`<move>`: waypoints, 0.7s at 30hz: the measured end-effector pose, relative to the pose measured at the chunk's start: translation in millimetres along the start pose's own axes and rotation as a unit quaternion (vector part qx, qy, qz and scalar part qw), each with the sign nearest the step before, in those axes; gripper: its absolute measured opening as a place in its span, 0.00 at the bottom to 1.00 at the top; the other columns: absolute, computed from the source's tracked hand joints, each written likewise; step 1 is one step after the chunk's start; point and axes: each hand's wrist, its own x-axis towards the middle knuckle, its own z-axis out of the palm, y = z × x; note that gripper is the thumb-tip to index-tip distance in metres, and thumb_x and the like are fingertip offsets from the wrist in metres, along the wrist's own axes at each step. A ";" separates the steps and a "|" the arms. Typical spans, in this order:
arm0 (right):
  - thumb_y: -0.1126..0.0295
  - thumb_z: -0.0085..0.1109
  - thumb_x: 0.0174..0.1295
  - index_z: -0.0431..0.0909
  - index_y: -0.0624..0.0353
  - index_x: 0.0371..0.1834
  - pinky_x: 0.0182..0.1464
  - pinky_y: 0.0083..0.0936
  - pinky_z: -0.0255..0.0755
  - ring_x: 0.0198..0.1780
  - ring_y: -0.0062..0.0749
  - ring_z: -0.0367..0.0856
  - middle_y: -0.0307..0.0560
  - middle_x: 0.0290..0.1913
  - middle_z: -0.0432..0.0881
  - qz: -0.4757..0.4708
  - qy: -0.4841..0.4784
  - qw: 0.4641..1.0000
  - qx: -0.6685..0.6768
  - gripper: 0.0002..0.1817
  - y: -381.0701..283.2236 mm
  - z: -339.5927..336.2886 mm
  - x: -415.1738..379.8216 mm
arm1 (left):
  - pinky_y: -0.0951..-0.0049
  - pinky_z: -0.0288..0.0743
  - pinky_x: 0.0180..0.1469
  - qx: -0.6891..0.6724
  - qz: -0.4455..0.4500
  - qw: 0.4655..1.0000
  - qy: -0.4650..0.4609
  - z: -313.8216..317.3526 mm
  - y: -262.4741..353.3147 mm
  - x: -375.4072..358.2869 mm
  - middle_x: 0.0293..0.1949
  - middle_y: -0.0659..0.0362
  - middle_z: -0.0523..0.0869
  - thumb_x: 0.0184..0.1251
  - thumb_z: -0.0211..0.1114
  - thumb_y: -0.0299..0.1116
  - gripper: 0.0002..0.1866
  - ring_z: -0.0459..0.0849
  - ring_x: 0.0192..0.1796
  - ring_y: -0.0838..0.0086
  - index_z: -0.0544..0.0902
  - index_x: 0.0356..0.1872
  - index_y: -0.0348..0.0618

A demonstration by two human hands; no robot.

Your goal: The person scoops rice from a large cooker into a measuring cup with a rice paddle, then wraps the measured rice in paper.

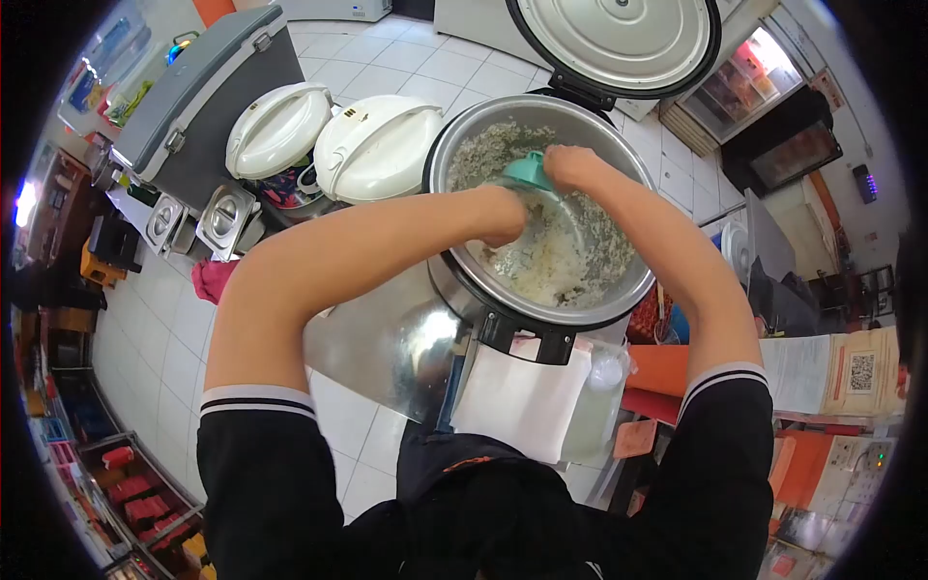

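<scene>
A large metal pot (452,145) stands open, with white rice (546,266) at its bottom and stuck along its inner wall. My right hand (570,166) is closed on a green scoop or bowl (527,171) inside the pot, near its far side. Lower and to the left, my left hand (503,215) reaches into the pot just above the rice. Its fingers are mostly hidden behind the back of the hand, so what it holds cannot be made out. The pot's round lid (628,43) is raised at the far side.
Two white-lidded containers (280,130) and a grey cooler box (193,106) stand to the left. Small lidded steel pans (227,217) sit beside them. A white cloth (522,396) lies before the pot, next to a metal surface (382,338). Printed papers (855,372) are at right.
</scene>
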 end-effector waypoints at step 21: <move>0.72 0.52 0.55 0.83 0.71 0.31 0.31 0.42 0.77 0.30 0.45 0.85 0.55 0.32 0.86 -0.217 -0.432 0.875 -0.036 0.13 -81.3 11.0 -63.6 | 0.60 0.59 0.73 -0.846 -0.090 0.249 0.463 146.9 156.9 -85.6 0.66 0.45 0.69 0.82 0.39 0.37 0.22 0.70 0.69 0.59 0.58 0.68 0.32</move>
